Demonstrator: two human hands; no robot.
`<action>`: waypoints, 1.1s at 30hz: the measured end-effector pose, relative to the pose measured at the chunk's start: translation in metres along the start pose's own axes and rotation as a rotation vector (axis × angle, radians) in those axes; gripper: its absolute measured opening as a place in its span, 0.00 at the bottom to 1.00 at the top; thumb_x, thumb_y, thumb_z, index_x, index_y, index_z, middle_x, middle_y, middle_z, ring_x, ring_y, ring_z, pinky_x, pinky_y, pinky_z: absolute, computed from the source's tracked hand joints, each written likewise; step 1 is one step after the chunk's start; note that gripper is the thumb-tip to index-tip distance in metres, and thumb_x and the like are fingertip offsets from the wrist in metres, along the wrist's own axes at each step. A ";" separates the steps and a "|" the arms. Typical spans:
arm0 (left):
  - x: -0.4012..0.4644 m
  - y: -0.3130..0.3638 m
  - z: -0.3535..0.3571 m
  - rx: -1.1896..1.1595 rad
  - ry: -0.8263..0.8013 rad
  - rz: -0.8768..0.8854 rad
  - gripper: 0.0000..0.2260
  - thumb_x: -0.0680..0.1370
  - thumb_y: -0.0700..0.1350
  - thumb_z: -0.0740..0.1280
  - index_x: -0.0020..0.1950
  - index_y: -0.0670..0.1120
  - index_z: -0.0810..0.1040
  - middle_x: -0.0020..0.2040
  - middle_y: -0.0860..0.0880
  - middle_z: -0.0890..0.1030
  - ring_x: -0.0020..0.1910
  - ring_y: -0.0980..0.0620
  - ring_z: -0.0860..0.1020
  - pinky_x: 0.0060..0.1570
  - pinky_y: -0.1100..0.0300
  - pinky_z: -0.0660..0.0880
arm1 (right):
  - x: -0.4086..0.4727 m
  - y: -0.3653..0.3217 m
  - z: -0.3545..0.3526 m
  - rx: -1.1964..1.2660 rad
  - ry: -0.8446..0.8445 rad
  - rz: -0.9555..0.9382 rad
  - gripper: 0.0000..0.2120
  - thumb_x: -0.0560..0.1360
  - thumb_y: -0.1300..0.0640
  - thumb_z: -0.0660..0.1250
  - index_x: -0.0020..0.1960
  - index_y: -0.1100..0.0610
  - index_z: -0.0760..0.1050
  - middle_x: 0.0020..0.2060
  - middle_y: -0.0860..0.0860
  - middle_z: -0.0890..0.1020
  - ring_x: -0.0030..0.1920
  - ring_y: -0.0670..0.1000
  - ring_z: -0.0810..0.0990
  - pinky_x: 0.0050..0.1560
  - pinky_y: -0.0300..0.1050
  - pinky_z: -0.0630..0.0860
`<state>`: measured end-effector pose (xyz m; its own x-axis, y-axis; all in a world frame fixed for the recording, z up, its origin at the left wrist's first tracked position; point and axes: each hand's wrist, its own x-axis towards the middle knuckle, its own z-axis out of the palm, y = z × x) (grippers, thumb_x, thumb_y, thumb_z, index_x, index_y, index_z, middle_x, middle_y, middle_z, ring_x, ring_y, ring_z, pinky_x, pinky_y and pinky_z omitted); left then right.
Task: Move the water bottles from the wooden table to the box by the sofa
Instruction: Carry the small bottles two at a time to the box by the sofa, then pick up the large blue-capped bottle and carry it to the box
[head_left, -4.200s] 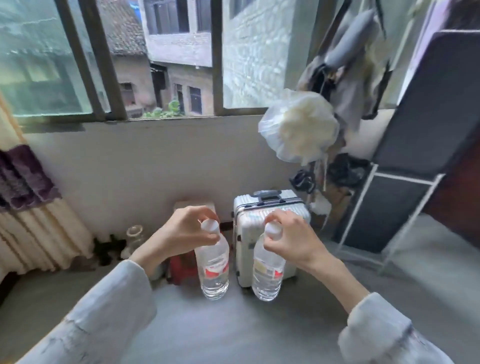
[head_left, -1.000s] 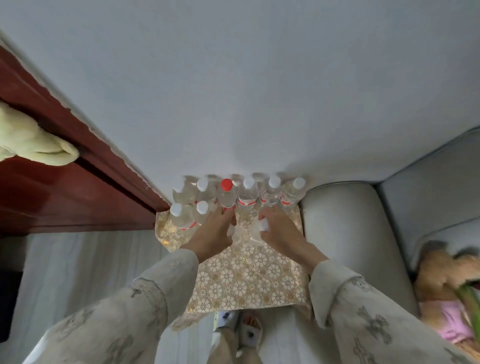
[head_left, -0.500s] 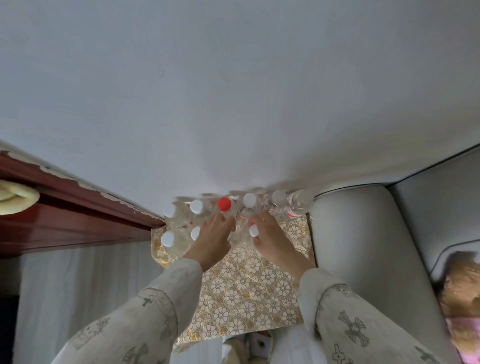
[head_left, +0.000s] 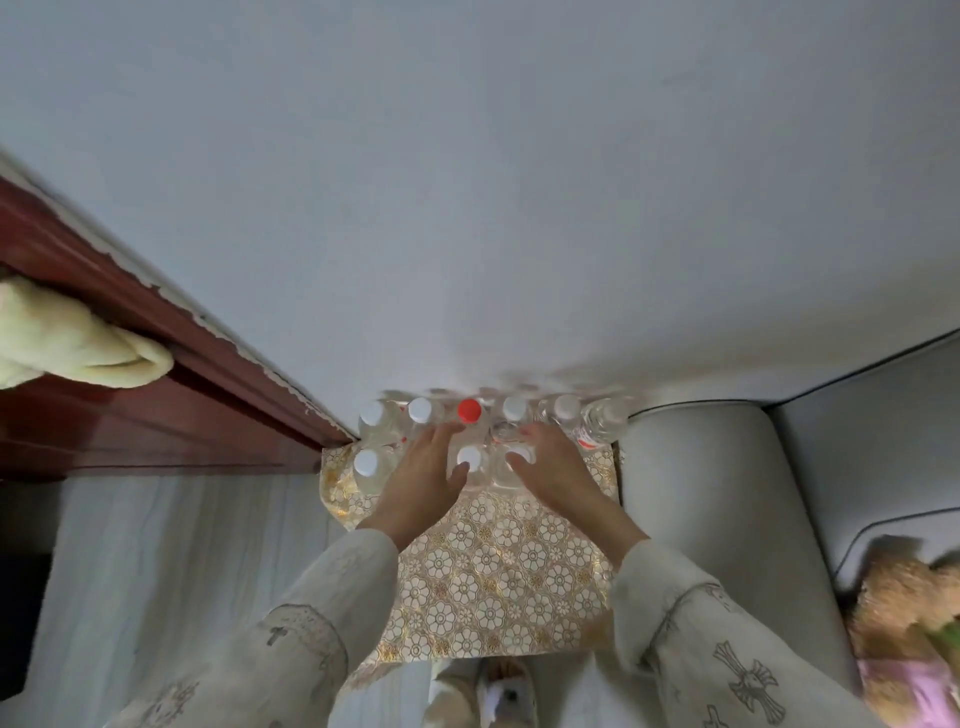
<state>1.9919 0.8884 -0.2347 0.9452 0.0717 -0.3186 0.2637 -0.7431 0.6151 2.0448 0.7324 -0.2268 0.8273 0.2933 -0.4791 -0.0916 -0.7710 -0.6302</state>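
Note:
Several clear water bottles stand at the back of the box (head_left: 493, 577), which is covered in gold flowered cloth, against the wall. One bottle has a red cap (head_left: 469, 410); the others have white caps. Two more bottles stand in front of that row, between my hands: one with a white cap (head_left: 470, 458) and one (head_left: 511, 475) partly under my right thumb. My left hand (head_left: 421, 480) lies beside the first, fingers straight, thumb touching it. My right hand (head_left: 558, 467) has stretched fingers, and its thumb rests on the second bottle's cap.
The grey sofa arm (head_left: 701, 519) adjoins the box on the right, with a plush toy (head_left: 904, 623) on the seat. A dark red wooden frame (head_left: 156, 415) with a pale yellow cloth (head_left: 67, 343) runs along the left. My slippers (head_left: 501, 693) are at the box's near edge.
Earlier I held two bottles by the caps near a window. Over the last second both went down onto the box, and my fingers have straightened off their tops.

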 end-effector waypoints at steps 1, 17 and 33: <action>-0.011 0.002 -0.009 -0.064 0.022 -0.030 0.18 0.76 0.44 0.63 0.65 0.45 0.66 0.64 0.43 0.71 0.57 0.47 0.73 0.57 0.52 0.72 | -0.006 -0.010 -0.004 0.019 -0.005 -0.027 0.19 0.75 0.55 0.63 0.64 0.58 0.66 0.62 0.56 0.72 0.61 0.54 0.72 0.62 0.50 0.68; -0.341 0.020 -0.045 -0.368 0.854 -0.541 0.10 0.76 0.38 0.63 0.57 0.44 0.75 0.46 0.51 0.78 0.43 0.53 0.77 0.40 0.75 0.70 | -0.202 -0.158 0.053 -0.116 -0.583 -0.838 0.11 0.76 0.53 0.61 0.55 0.55 0.76 0.47 0.49 0.82 0.43 0.42 0.79 0.45 0.31 0.76; -0.792 0.111 0.133 -0.461 1.805 -1.151 0.11 0.76 0.42 0.64 0.47 0.61 0.73 0.44 0.59 0.79 0.41 0.62 0.78 0.40 0.71 0.73 | -0.653 -0.134 0.251 -0.428 -1.377 -1.470 0.06 0.74 0.57 0.65 0.50 0.55 0.78 0.43 0.53 0.84 0.42 0.48 0.80 0.42 0.29 0.72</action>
<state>1.2468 0.6602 -0.0101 -0.5717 0.8156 0.0886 0.4404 0.2140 0.8719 1.3778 0.7865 0.0167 -0.7450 0.6663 -0.0313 0.3864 0.3928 -0.8345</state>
